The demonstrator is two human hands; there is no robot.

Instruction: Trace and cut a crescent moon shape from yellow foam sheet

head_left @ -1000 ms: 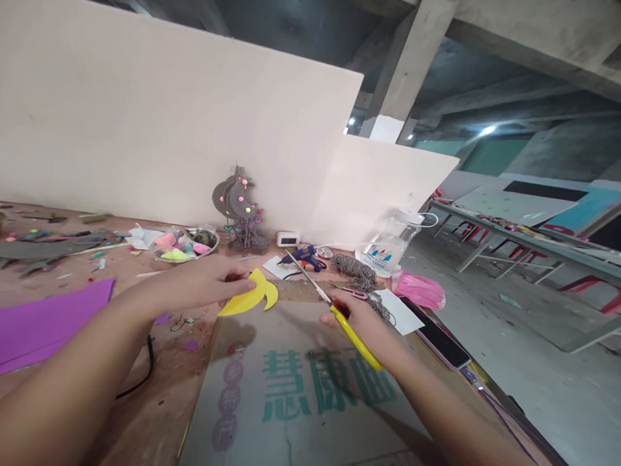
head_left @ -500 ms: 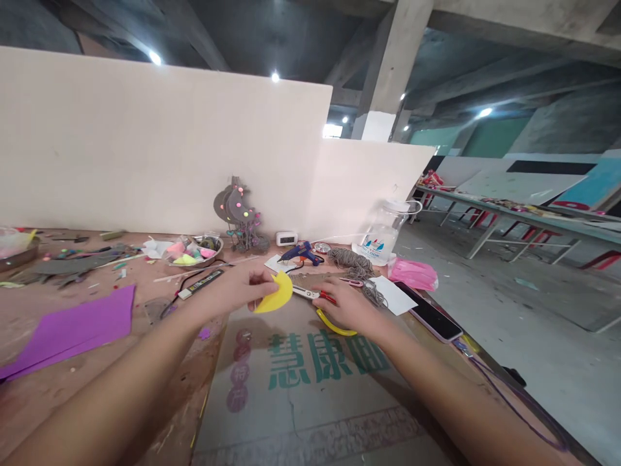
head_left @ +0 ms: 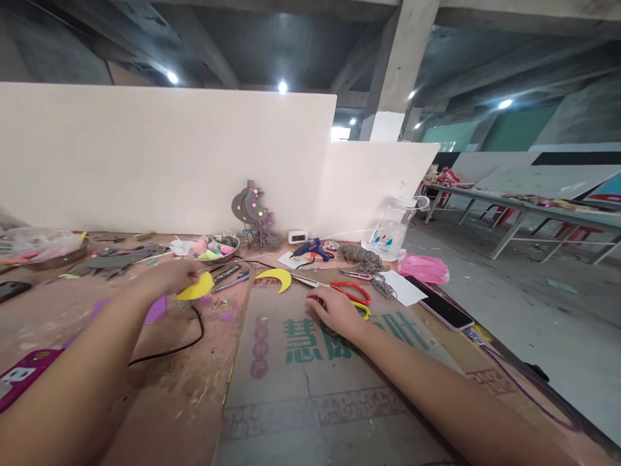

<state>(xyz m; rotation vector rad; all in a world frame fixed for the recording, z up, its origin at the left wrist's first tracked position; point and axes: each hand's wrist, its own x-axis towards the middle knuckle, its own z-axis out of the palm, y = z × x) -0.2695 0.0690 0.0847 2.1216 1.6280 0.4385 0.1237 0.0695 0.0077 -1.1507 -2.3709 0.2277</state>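
On the left, over the purple sheets, my left hand [head_left: 171,277] pinches a piece of yellow felt-like sheet [head_left: 196,287]. A yellow crescent [head_left: 280,278] lies by itself at the far left part of the printed cardboard [head_left: 291,395]. My right hand [head_left: 336,310] rests on the cardboard, loosely bent, with nothing seen in it. Just beyond it are scissors [head_left: 350,291] with one red and one yellow handle, their blades pointing left toward the crescent. The hand partly covers the yellow handle.
Behind the cardboard are a blue glue gun [head_left: 313,248], grey yarn [head_left: 359,257], a small clock [head_left: 297,237] and a decorated grey crescent [head_left: 255,213]. A water jug [head_left: 388,233], pink plastic [head_left: 423,268] and a phone [head_left: 439,304] stand or lie right. A black cable [head_left: 194,336] runs at left.
My left hand has moved left with yellow sheet in it, and a yellow crescent now lies on the cardboard. My right hand has come off the scissors. The view has swung left.
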